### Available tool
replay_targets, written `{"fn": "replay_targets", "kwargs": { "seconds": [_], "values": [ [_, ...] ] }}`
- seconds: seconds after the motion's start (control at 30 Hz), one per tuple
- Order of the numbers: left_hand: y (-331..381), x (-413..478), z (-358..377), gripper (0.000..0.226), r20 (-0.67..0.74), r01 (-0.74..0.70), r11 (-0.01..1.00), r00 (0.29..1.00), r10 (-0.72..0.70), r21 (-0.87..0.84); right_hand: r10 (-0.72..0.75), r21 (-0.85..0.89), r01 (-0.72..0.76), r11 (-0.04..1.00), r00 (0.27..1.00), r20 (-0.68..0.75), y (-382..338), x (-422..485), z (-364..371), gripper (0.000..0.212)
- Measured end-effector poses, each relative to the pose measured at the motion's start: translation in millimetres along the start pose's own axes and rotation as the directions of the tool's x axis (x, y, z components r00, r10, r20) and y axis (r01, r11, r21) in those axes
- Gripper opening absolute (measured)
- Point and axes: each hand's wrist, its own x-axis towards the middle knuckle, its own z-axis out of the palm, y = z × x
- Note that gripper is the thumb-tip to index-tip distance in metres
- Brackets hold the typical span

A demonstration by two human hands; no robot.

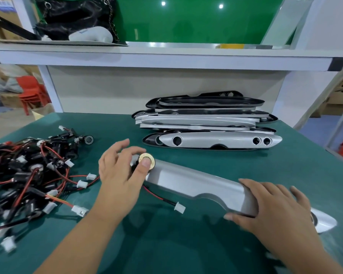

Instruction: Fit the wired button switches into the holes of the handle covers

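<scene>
A silver handle cover (188, 182) lies slanted across the green table (295, 155) in front of me. My left hand (119, 173) is on its left end, thumb pressing a brass-faced button switch (147, 160) at a hole there. The switch's red and black wire runs out below to a white connector (179, 207). My right hand (271, 204) grips the cover's right part, fingers wrapped over it. A stack of more silver and black handle covers (206, 123) lies behind, the front one showing three round holes.
A tangled heap of wired button switches (28, 175) with red and black leads and white plugs covers the table's left side. A white shelf (166, 56) crosses above the back, holding a black bag (75, 16). Red chairs (32, 93) stand far left.
</scene>
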Motion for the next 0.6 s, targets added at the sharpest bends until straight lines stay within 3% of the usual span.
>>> {"fn": "replay_targets", "kwargs": {
  "seconds": [0.1,0.17,0.23,0.4,0.47,0.6],
  "values": [
    [2.3,3.2,0.1,0.043,0.028,0.156,0.938,0.987,-0.156,-0.308,-0.011,-0.021,0.011,1.000,1.000,0.014,3.4,1.1,0.0,0.100],
    [2.3,8.3,1.4,0.057,0.033,0.250,0.783,0.959,-0.282,-0.570,-0.018,0.008,0.018,1.000,1.000,-0.011,5.2,0.9,-0.1,0.097],
    [-0.1,11.7,-1.2,0.067,0.083,0.323,0.650,0.925,-0.371,-0.688,-0.018,0.016,0.019,1.000,1.000,-0.019,8.4,1.5,0.4,0.095],
    [-7.0,12.2,-5.7,0.088,0.328,0.461,0.500,0.883,-0.335,-0.733,0.002,0.011,-0.002,1.000,1.000,0.021,13.4,5.0,-2.2,0.097],
    [-7.0,9.1,-4.5,0.086,0.352,0.449,0.538,0.893,-0.279,-0.713,0.014,0.038,-0.016,0.999,0.999,0.039,14.4,6.7,-2.4,0.097],
    [-2.1,1.0,4.9,0.066,0.334,0.422,0.607,0.906,-0.259,-0.673,0.029,0.196,-0.016,0.980,0.998,-0.063,10.5,5.6,-2.2,0.084]
  ]
}}
